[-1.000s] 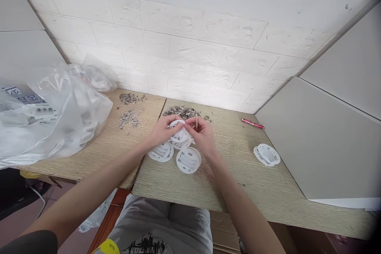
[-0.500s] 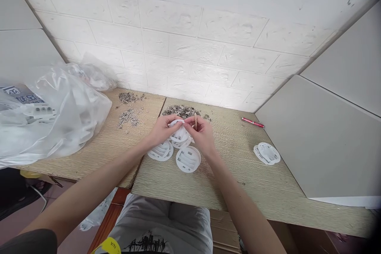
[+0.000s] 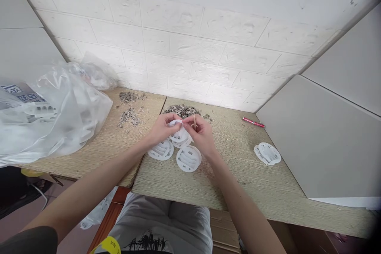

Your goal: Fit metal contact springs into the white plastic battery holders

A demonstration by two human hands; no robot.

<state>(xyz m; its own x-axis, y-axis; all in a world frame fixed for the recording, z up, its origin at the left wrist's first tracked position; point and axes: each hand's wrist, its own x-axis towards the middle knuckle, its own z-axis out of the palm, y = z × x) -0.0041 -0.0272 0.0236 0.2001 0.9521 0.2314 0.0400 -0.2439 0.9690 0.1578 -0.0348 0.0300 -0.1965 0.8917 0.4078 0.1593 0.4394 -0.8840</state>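
The pen (image 3: 253, 122) is red, the discs (image 3: 188, 158) white.

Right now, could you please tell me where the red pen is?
The red pen lies at the right of the head view, beside the grey panel.

Looks like a small workshop: heaps of tiny metal parts (image 3: 182, 111) on the wooden counter (image 3: 238, 166), bulging plastic bag (image 3: 56, 115) alongside.

Carries, as a wood-grain counter (image 3: 285, 190), heaps of small parts (image 3: 130, 117), round white pieces (image 3: 189, 159), a red pen (image 3: 253, 122) and plastic bags (image 3: 76, 115).
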